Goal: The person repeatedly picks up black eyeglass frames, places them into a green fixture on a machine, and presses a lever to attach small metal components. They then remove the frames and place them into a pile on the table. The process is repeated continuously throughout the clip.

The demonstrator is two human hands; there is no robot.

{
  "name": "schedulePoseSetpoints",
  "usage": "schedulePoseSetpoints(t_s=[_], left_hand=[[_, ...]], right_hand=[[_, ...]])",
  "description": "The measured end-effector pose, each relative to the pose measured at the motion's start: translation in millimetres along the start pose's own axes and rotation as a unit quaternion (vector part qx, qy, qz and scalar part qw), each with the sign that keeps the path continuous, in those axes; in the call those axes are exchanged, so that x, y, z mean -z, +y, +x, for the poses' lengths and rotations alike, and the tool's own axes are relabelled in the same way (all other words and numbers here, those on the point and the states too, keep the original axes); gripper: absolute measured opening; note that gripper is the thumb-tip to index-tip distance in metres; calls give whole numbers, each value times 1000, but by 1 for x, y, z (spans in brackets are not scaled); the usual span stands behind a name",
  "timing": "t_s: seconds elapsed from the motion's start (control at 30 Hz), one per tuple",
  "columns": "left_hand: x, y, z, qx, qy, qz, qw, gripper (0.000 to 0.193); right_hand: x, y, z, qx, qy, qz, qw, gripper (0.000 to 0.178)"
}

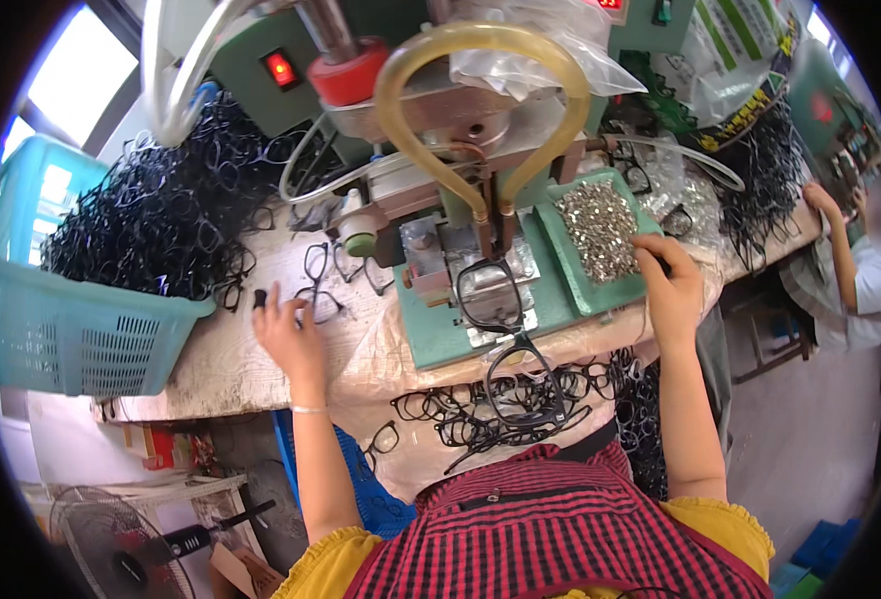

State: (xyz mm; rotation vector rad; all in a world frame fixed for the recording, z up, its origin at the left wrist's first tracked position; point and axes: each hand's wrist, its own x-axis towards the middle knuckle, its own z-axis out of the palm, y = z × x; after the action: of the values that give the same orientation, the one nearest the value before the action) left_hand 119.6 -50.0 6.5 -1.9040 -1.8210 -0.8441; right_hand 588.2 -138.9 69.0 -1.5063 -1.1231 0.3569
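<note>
Left hand (pixel 289 334) on eyeglass frame (pixel 318 299), right hand's (pixel 668 290) fingertips hidden

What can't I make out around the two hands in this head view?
- Right hand at the tray of small metal parts: whatever its fingertips pinch is too small.
- Left hand on a black eyeglass frame: grip hidden by the fingers.
- Press tip: hidden behind hoses.

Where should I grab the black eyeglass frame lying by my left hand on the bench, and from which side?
Probably pinch the eyeglass frame at the outer rim of one lens ring, coming from above on the near side, where the left hand already rests. It lies flat on the bench, so the thin rim is the part fingers can close around; other frames crowd its far side.
</note>
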Motion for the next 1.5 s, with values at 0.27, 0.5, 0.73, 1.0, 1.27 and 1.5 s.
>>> schedulePoseSetpoints(t_s=[0.27,0.5,0.73,1.0,1.27,1.5], left_hand=[[35,39,33,154,89,-384,906,14],[16,102,16,222,53,-601,766,8],[79,142,29,73,92,-723,681,13],[128,171,77,-148,86,-631,756,12],[113,201,42,-373,-37,-466,801,29],[115,201,44,-376,-69,-455,804,27]], right_hand=[[6,-58,-24,58,-104,32,992,12],[-84,-84,1,47,-100,227,968,33],[-88,-91,-8,-25,-144,329,933,48],[-81,-113,-15,-59,-166,367,913,53],[-23,9,20,170,-18,-304,937,18],[-55,10,32,223,15,-227,948,11]])
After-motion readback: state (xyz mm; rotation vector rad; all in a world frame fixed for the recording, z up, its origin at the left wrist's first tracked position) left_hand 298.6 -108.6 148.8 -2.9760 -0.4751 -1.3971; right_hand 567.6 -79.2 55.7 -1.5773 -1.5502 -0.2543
